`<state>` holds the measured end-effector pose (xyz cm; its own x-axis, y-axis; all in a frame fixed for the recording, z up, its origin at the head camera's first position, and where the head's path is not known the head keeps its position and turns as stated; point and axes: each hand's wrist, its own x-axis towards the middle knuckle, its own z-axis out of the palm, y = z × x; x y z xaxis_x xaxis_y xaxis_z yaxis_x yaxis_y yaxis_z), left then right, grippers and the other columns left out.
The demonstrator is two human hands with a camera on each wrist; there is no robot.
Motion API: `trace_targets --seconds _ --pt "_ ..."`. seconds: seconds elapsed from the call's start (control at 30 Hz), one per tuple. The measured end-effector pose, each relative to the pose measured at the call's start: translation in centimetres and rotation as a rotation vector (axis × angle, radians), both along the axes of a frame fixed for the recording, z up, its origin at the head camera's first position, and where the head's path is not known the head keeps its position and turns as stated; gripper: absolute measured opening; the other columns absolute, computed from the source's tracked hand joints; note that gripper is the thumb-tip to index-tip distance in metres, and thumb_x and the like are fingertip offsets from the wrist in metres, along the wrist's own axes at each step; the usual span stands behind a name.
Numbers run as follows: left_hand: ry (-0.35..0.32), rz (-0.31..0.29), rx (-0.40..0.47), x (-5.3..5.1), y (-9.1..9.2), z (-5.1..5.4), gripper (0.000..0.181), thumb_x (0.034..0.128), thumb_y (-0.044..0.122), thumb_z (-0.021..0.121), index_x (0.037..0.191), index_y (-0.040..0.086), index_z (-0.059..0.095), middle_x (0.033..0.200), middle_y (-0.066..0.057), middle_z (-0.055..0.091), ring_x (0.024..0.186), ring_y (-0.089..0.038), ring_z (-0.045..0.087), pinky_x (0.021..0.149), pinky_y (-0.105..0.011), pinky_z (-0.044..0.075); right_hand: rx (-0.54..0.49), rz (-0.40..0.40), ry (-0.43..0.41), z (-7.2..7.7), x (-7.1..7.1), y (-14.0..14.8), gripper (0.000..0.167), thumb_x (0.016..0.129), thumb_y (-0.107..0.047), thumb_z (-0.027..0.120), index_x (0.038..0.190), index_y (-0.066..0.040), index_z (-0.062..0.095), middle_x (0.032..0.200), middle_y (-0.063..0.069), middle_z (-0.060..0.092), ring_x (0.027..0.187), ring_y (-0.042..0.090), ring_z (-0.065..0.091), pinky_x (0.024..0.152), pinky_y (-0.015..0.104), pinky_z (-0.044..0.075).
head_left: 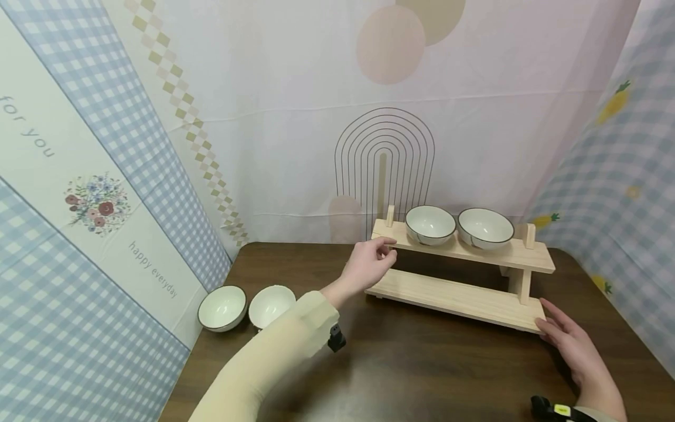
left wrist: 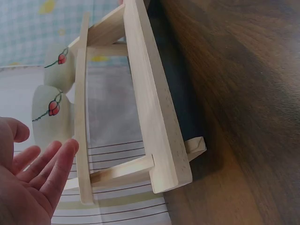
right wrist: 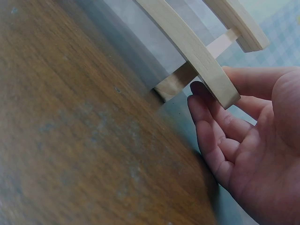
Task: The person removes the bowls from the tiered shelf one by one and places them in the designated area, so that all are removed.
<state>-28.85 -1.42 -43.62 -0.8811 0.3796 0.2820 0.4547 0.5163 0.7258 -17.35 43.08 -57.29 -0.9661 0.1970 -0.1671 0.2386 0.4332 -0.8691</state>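
Note:
A two-tier wooden shelf (head_left: pixel 459 299) stands on the table, two white bowls (head_left: pixel 430 225) with dark rims on its upper board. My right hand (head_left: pixel 577 351) pinches the right end of the lower board; in the right wrist view the thumb of this hand (right wrist: pixel 262 136) is on one face and fingers are on the other. At the upper board's left end is my left hand (head_left: pixel 367 265), fingers loosely extended and holding nothing. The left wrist view has that hand (left wrist: pixel 35 173) beside the upper board's edge (left wrist: pixel 82 117); whether a fingertip touches it I cannot tell.
Two more white bowls stand at the table's left side, one (head_left: pixel 222 309) near the left edge and the other (head_left: pixel 271 306) beside my left sleeve (head_left: pixel 279 351). Patterned cloth (head_left: pixel 295 164) hangs behind the brown table (head_left: pixel 401 375) and along both sides.

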Motion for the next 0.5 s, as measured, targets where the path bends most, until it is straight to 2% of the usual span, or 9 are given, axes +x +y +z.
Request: trace_targets --seconds 0.13,0.33,0.43,0.5 --pt "-0.043 0.015 0.02 -0.9 1.0 0.5 0.039 0.1057 0.023 0.061 0.141 0.007 0.069 0.103 -0.001 0.077 0.076 -0.004 0.068 0.069 -0.025 0.056 0.005 0.012 0.003 0.0 -0.3 0.2 0.084 0.113 -0.047 0.051 0.17 -0.001 0.01 0.155 0.042 0.036 0.091 -0.016 0.054 0.076 0.013 0.051" --pt "-0.02 0.044 0.02 -2.5 2.4 1.9 0.044 0.1058 0.025 0.059 0.146 0.01 0.065 0.105 -0.002 0.075 0.075 -0.006 0.068 0.065 -0.025 0.055 0.008 0.007 0.006 0.1 -0.8 0.5 0.084 0.112 -0.046 0.052 0.17 -0.001 0.011 0.152 0.041 0.041 0.09 -0.015 0.055 0.075 0.013 0.051" --pt "-0.005 0.06 -0.01 -3.2 3.0 2.4 0.046 0.1061 0.026 0.06 0.148 0.01 0.063 0.106 -0.001 0.074 0.074 -0.008 0.066 0.066 -0.025 0.053 0.003 0.004 0.011 0.0 -0.9 0.6 0.084 0.112 -0.046 0.054 0.17 -0.001 0.013 0.144 0.032 0.053 0.09 -0.014 0.056 0.075 0.013 0.051" --pt "-0.003 0.068 -0.026 -3.5 3.4 2.7 0.047 0.1064 0.027 0.06 0.15 0.01 0.062 0.106 -0.001 0.074 0.074 -0.008 0.065 0.066 -0.026 0.053 -0.008 0.005 0.016 0.0 -1.0 0.7 0.084 0.111 -0.045 0.055 0.17 -0.001 0.014 0.135 0.018 0.062 0.09 -0.013 0.057 0.075 0.014 0.052"
